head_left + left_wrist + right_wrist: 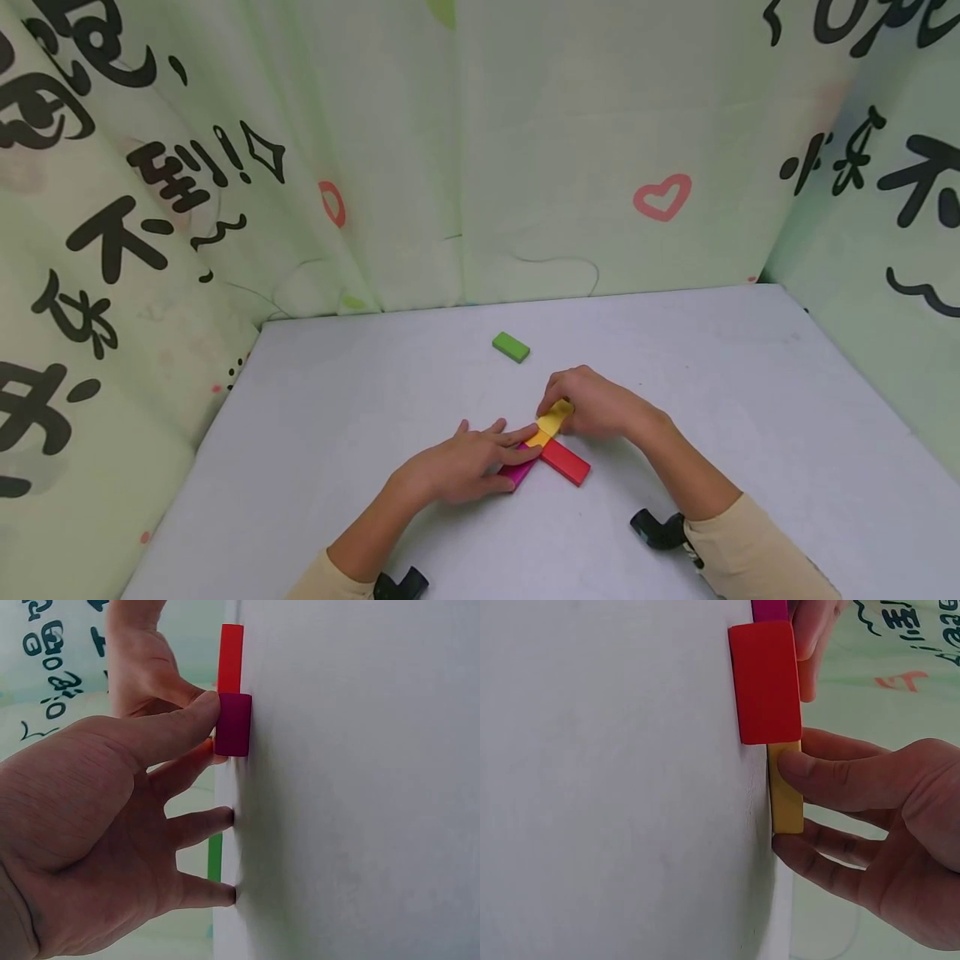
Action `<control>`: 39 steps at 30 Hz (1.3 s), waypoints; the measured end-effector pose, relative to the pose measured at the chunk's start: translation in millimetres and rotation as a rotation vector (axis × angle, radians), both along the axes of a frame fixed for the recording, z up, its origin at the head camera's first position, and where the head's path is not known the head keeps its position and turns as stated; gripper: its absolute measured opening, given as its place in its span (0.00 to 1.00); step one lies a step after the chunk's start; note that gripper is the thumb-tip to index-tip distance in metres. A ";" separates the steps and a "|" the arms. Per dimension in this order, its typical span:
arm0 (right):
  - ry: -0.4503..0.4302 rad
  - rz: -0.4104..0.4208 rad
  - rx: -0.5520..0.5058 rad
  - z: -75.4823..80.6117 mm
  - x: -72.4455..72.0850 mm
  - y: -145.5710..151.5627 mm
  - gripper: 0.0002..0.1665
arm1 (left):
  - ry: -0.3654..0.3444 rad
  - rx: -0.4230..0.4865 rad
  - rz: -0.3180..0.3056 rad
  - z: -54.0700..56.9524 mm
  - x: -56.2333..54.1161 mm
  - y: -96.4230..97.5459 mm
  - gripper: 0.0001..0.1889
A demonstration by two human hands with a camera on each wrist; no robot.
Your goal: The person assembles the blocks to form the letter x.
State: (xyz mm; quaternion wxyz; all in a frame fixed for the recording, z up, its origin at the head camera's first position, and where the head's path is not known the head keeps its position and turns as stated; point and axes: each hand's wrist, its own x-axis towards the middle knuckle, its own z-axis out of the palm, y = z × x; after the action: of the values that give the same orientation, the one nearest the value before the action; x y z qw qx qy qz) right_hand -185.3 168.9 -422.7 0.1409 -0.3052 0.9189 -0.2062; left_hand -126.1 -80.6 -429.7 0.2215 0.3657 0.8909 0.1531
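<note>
My right hand [600,404] pinches a yellow block [787,799] at its outer end, thumb on its near side and fingertips at the far side and end. A red block [566,462] lies against it, angled to the right. Beside these is a magenta block [233,724], partly covered by my left hand [468,462] in the head view. The left hand's fingers are spread. Its thumb rests at the magenta block's top edge, its index and middle fingers reach the spot where the blocks meet, and its other fingertips touch the table in the left wrist view.
A green block [512,347] lies apart on the white table [360,375], beyond the hands. Curtains [525,150] with black lettering and hearts surround the table's back and sides. Black wrist devices [658,529] sit near the sleeves.
</note>
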 end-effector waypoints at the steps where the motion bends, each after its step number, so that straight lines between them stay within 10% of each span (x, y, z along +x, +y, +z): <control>1: -0.001 -0.001 -0.002 0.1 -0.1 0.1 0.15 | 0.001 -0.001 0.000 0.1 0.0 0.2 0.31; 39: -0.023 -0.007 -0.007 3.0 1.9 -1.6 0.16 | -0.013 0.005 0.006 0.5 0.2 0.4 0.30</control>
State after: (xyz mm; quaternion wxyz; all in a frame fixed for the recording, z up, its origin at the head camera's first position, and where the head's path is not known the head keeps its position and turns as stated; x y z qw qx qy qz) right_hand -183.4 167.3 -419.6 0.1499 -0.3001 0.9175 -0.2135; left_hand -125.8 -80.2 -429.2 0.2259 0.3626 0.8901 0.1585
